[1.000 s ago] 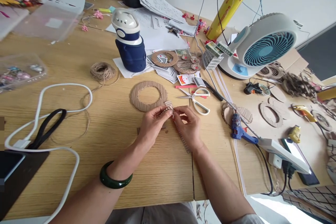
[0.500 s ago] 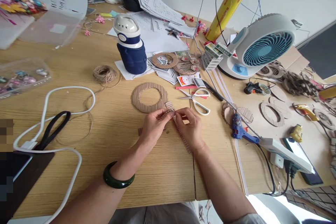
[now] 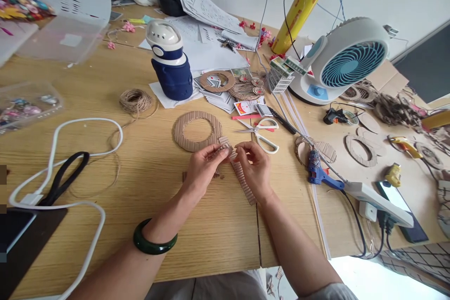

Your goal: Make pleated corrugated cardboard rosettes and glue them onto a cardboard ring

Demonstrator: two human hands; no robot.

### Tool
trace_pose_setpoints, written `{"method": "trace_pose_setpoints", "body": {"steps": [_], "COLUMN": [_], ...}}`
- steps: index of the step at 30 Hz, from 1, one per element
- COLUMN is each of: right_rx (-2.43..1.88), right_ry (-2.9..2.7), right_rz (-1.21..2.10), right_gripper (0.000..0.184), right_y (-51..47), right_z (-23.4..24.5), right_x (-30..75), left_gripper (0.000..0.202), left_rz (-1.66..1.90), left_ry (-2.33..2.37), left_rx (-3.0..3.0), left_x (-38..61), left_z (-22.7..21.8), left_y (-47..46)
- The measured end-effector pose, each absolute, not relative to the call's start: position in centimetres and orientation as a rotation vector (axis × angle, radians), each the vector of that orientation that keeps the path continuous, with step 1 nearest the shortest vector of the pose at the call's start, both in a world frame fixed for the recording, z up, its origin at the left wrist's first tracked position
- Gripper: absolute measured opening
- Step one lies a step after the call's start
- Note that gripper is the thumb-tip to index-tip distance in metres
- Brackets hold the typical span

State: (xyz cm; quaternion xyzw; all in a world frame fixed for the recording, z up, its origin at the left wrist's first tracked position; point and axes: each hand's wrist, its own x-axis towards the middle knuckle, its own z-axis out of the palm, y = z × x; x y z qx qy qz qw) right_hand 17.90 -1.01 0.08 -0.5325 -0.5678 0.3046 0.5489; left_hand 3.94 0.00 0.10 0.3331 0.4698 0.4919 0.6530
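Observation:
My left hand (image 3: 202,168) and my right hand (image 3: 255,168) meet over the wooden table (image 3: 158,225), both pinching the upper end of a long corrugated cardboard strip (image 3: 244,183). The strip's folded top sits between my fingertips and its free end trails toward me along my right wrist. A corrugated cardboard ring (image 3: 197,130) lies flat just beyond my fingers. White-handled scissors (image 3: 262,133) rest to the right of the ring. A green bangle (image 3: 154,243) circles my left wrist.
A blue hot glue gun (image 3: 318,171) and a white power strip (image 3: 378,201) lie at right, with a desk fan (image 3: 346,58) behind. A navy bottle (image 3: 168,61), twine coil (image 3: 135,100), white cable (image 3: 70,150), papers and cardboard cutouts (image 3: 362,150) crowd the table.
My fingers keep working the strip's top end with small movements. The view has shifted slightly; nothing else has moved.

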Motion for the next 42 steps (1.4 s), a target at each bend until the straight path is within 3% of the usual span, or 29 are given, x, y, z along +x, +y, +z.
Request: {"method": "trace_pose_setpoints", "body": {"steps": [13, 20, 24, 35, 42], "right_rx": [-1.260, -1.234, -1.238, -1.308, -1.296], "right_ry": [-1.437, -1.448, -1.286, -1.088, -1.214], "right_rz": [0.720, 0.826, 1.052, 1.199, 1.027], "right_gripper": [0.011, 0.009, 0.018, 0.038, 0.024], "right_y": [-1.1, -0.9, -0.7, -0.3, -0.6], "right_z": [0.2, 0.1, 0.0, -0.2, -0.3], "right_x": [17.7, 18.0, 18.3, 18.7, 18.3], "left_gripper": [0.029, 0.017, 0.013, 0.020, 0.019], "left_rz": [1.072, 1.084, 1.081, 1.033, 1.057], "left_ry": [1.085, 1.199, 1.199, 1.186, 1.221], "left_rx": [1.026, 1.403, 1.521, 1.366, 1.336], "left_x": [3.8, 3.4, 3.3, 3.3, 3.3], "left_z": [-0.3, 0.1, 0.4, 0.1, 0.0], "left_y": [-0.2, -0.2, -0.2, -0.2, -0.2]}}
